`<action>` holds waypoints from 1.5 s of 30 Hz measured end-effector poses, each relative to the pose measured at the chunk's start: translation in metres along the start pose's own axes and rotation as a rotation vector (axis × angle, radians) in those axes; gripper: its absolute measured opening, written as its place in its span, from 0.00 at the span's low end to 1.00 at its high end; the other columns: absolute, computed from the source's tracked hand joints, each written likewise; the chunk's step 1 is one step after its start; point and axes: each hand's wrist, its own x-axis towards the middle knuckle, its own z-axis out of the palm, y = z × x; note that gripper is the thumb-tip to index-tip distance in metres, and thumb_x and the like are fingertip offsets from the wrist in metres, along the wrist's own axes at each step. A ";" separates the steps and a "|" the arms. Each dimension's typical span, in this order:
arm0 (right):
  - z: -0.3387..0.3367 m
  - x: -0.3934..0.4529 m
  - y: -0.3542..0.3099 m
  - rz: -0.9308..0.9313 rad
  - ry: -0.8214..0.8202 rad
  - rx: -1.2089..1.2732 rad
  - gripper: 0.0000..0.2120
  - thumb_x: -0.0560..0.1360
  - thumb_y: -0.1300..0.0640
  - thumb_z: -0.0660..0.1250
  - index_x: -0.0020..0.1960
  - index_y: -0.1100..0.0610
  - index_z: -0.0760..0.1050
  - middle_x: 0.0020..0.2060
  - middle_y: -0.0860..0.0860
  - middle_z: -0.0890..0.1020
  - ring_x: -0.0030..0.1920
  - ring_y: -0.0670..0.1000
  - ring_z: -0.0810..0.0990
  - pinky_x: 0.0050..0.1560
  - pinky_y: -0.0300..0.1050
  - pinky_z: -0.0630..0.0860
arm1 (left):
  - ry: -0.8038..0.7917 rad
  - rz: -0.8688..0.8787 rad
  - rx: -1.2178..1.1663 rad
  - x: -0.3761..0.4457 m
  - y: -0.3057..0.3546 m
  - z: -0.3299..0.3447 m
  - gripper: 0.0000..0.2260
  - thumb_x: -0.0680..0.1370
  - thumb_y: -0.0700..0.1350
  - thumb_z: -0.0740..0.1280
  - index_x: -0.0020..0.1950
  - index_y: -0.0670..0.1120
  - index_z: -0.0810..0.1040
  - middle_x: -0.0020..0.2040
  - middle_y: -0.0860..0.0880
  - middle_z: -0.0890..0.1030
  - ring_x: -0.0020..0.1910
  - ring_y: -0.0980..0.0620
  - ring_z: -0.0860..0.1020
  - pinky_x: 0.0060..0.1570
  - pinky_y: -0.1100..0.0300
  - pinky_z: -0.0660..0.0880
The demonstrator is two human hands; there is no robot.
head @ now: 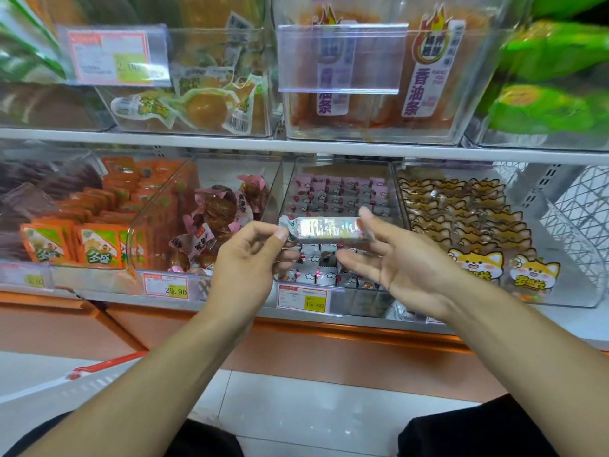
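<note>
While the left hand (250,258) is pinching the left end of a silver wrapped snack stick (326,229) between thumb and curled fingers, the right hand (405,268) is sitting at the stick's right end with its fingers straight and spread. Its index fingertip is touching the top of that end and its thumb is lying just below the wrapper (contact there is unclear, some blur). The stick is being held level in the air, in front of and above a clear bin (365,300) on the lower shelf. Small wrapped candies (342,192) are filling that bin in rows, and a price tag reading 15.80 (303,296) is hanging on its front. Just left, another clear bin is holding pink-wrapped brown snacks (224,206), with a 29.90 tag (166,286) below it. Orange packets (99,245) are standing further left. Cat-printed packets (474,262) are filling the bin to the right. Both forearms are reaching forward from the bottom of the view.
</note>
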 end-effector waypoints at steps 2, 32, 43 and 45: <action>-0.003 -0.001 -0.002 -0.037 -0.024 -0.073 0.25 0.71 0.59 0.75 0.65 0.67 0.75 0.58 0.62 0.84 0.53 0.57 0.86 0.47 0.43 0.84 | -0.002 -0.024 -0.030 0.000 0.002 0.001 0.05 0.81 0.45 0.68 0.48 0.46 0.81 0.42 0.44 0.85 0.42 0.51 0.85 0.44 0.60 0.82; -0.002 0.001 -0.001 -0.029 -0.124 -0.254 0.11 0.77 0.72 0.67 0.57 0.62 0.79 0.53 0.63 0.85 0.48 0.57 0.86 0.48 0.46 0.85 | -0.205 -0.091 -0.134 0.003 -0.007 0.000 0.17 0.69 0.46 0.76 0.57 0.45 0.81 0.55 0.47 0.85 0.55 0.48 0.85 0.51 0.55 0.82; -0.006 0.011 -0.007 -0.594 0.185 -0.592 0.13 0.74 0.63 0.75 0.54 0.49 0.78 0.49 0.48 0.87 0.50 0.44 0.85 0.50 0.37 0.81 | -0.116 0.302 0.699 -0.005 -0.019 0.002 0.18 0.76 0.47 0.74 0.66 0.52 0.76 0.62 0.57 0.80 0.58 0.62 0.77 0.63 0.63 0.74; -0.007 0.015 -0.006 -0.643 0.147 -0.677 0.14 0.73 0.62 0.76 0.54 0.48 0.78 0.49 0.46 0.86 0.49 0.42 0.85 0.49 0.37 0.81 | -0.216 0.405 0.970 -0.012 -0.028 0.008 0.29 0.78 0.53 0.71 0.76 0.52 0.67 0.72 0.54 0.71 0.69 0.60 0.67 0.71 0.62 0.62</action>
